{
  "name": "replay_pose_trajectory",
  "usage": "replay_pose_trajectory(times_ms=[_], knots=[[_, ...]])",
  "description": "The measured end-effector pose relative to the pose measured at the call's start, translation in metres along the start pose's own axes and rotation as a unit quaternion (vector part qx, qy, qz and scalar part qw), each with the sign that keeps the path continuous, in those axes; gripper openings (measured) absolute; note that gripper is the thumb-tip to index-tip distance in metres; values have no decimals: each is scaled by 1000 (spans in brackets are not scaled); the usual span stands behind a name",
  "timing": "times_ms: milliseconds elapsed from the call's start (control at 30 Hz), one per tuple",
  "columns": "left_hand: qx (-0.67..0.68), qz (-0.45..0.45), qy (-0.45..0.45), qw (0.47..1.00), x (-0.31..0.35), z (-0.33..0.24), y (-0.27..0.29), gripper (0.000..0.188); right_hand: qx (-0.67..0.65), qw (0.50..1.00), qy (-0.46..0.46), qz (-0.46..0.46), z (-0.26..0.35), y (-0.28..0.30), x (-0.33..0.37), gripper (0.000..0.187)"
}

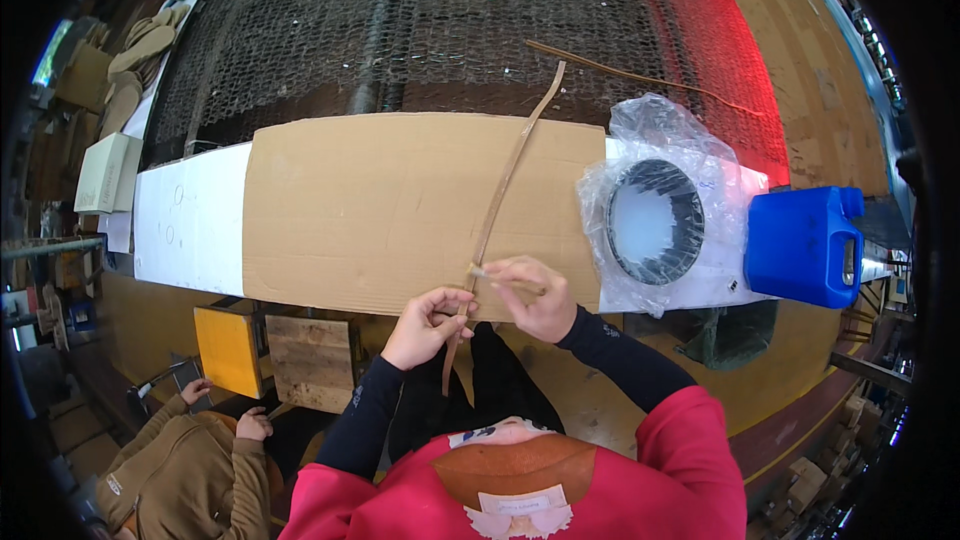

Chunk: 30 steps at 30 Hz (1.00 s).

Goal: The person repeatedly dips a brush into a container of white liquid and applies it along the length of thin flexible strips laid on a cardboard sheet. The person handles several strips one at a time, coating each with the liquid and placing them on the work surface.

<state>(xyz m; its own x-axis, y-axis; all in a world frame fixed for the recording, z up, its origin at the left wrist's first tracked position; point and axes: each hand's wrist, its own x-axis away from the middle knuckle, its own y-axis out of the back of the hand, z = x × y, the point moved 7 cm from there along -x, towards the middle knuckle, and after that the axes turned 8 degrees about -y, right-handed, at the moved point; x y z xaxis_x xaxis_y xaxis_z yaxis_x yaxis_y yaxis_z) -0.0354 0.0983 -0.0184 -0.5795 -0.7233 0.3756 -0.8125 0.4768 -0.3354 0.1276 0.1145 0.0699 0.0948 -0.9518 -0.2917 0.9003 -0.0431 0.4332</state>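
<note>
A long, thin brown strip runs from the far edge of a cardboard sheet down toward me, its near end hanging past the table edge. My left hand pinches the strip near that edge between thumb and fingers. In my right hand is a small brush, its pale tip against the strip just beyond the left hand. To the right stands a dark round bowl with whitish liquid in it, surrounded by clear plastic film.
A blue jug stands at the table's right end. Beyond the cardboard lies a dark mesh belt with another brown strip on it. Sole-shaped pieces and a pale box are at left. A seated co-worker is at lower left.
</note>
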Motion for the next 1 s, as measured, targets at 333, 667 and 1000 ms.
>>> replay_pose_trajectory(times_ms=[333, 667, 1000], knots=[[15, -27, 13, 999, -3, 8, 2, 19, -58, 998, 2, 1, 10, 10, 8, 28], [12, -11, 21, 1000, -24, -14, -11, 38, -55, 910, -189, -364, -22, 205, 39, 36], [3, -58, 13, 998, -24, -16, -3, 34, 36, 919, -282, -272, -63, 195, 46, 39]])
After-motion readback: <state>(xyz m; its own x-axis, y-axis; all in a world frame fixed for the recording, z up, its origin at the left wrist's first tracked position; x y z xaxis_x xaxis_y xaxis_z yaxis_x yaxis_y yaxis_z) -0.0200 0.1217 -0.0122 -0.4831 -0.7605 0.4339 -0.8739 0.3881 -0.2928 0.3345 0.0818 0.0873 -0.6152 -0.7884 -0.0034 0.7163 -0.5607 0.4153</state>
